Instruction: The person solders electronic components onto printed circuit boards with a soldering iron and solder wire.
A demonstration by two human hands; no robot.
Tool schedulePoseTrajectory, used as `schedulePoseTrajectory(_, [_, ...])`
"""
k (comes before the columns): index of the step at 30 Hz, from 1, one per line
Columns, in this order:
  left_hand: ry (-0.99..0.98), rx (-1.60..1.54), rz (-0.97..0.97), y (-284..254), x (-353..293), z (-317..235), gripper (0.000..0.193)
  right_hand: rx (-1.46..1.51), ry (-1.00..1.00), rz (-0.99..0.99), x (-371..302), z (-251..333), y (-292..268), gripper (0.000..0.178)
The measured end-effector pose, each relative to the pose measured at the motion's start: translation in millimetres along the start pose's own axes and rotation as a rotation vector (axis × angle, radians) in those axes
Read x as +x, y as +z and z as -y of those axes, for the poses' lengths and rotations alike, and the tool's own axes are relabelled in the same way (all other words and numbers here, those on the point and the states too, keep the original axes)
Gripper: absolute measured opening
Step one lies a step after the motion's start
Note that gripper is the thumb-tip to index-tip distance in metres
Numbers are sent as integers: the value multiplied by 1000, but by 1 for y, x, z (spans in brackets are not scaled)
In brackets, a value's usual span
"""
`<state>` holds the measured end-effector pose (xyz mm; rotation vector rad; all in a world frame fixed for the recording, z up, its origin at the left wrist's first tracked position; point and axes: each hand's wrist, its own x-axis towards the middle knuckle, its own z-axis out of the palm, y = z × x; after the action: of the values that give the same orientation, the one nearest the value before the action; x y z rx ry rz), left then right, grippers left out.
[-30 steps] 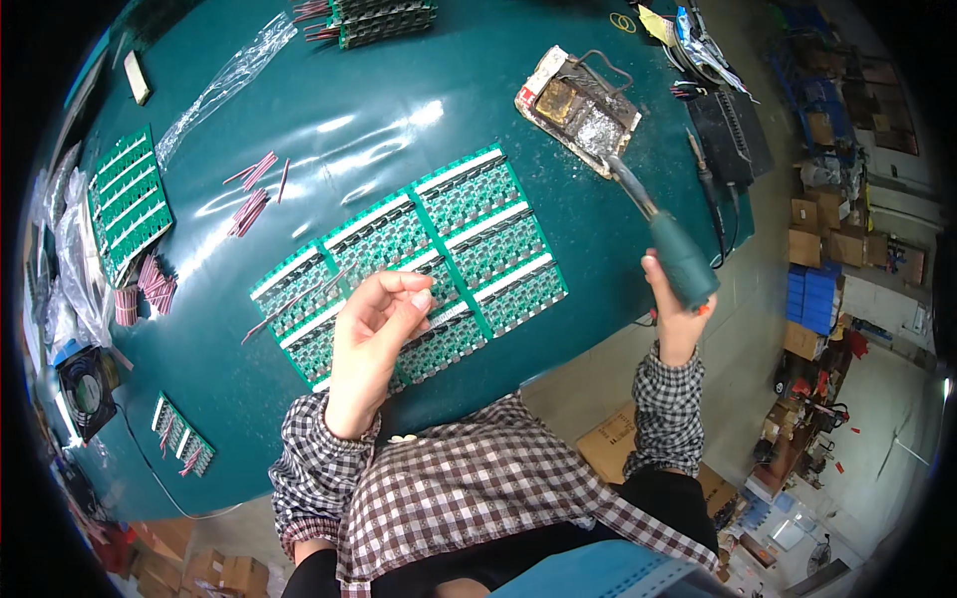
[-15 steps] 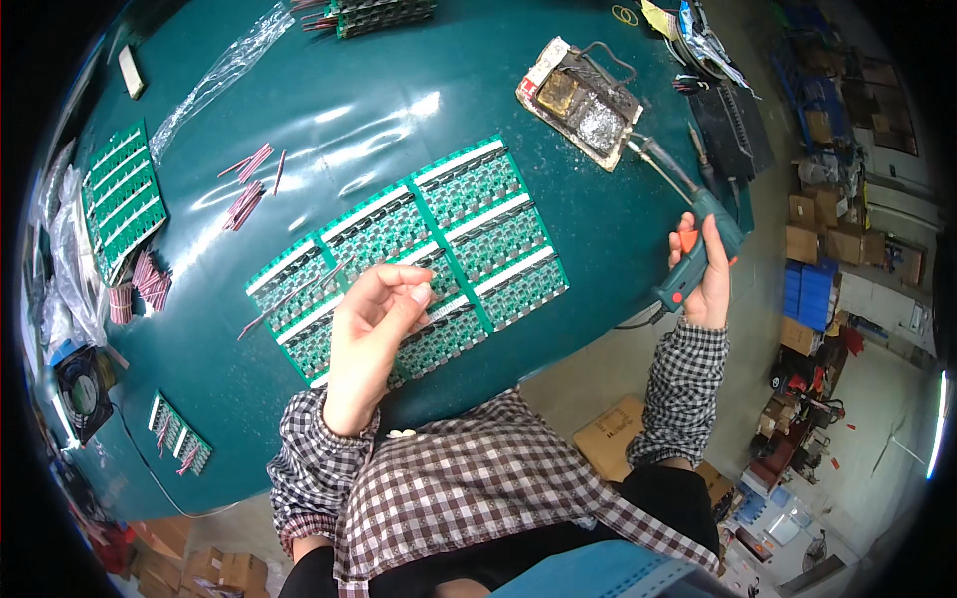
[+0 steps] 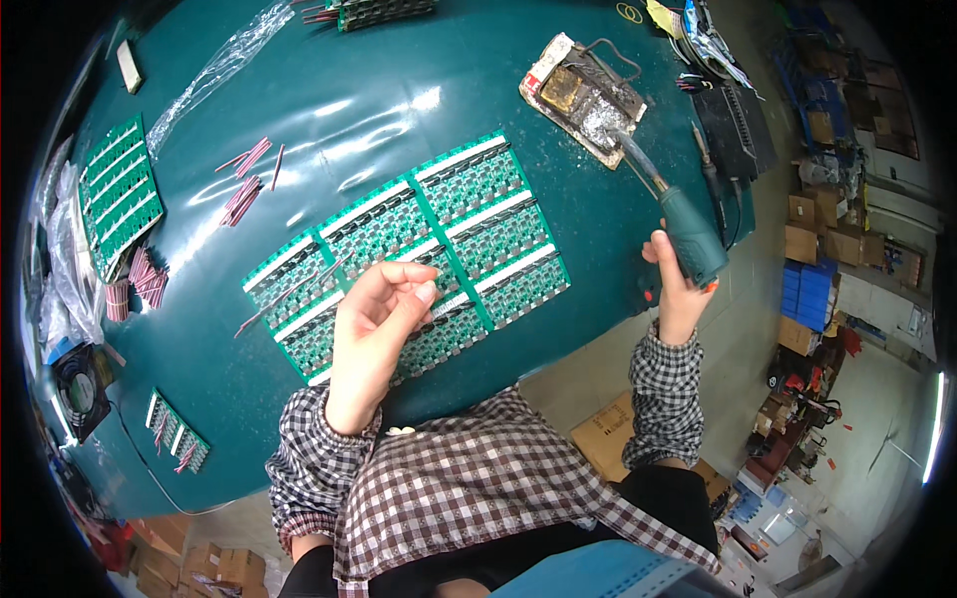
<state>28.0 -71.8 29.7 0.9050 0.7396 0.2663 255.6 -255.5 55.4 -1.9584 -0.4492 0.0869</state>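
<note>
A large panel of green circuit boards (image 3: 469, 214) lies on the dark teal table (image 3: 329, 110). My left hand (image 3: 374, 324) rests on the panel's near edge, fingers curled and pinching thin red wires (image 3: 284, 297) that stick out to the left. My right hand (image 3: 680, 284) grips a teal-handled soldering iron (image 3: 686, 227) near the table's right edge. The iron's metal tip reaches up to a soldering stand (image 3: 583, 100) holding a sponge and tinned scraps.
More green boards (image 3: 118, 194) lie at the far left, with small red wire pieces (image 3: 244, 184) and bundles (image 3: 140, 279) nearby. A small board (image 3: 174, 444) sits near the front left. Black equipment (image 3: 733, 125) stands at the right. Cardboard boxes (image 3: 807, 224) crowd the floor.
My right hand has swung the soldering iron back up, so its tip now touches the stand. My left hand has stayed on the board panel.
</note>
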Motion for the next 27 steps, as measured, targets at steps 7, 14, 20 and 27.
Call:
schedulePoseTrajectory(7, [-13, 2, -17, -2, 2, 3, 15, 251, 209, -65, -12, 20, -16, 24])
schedulePoseTrajectory(14, [22, -10, -3, -3, -1, 2, 15, 106, -25, -119, -8, 16, 0, 24])
schedulePoseTrajectory(20, [62, 9, -36, -9, -3, -2, 14, 142, -128, -134, -12, 15, 11, 19])
schedulePoseTrajectory(27, [203, 104, -153, -27, -7, -19, 15, 514, 275, 30, -29, 27, 0, 30])
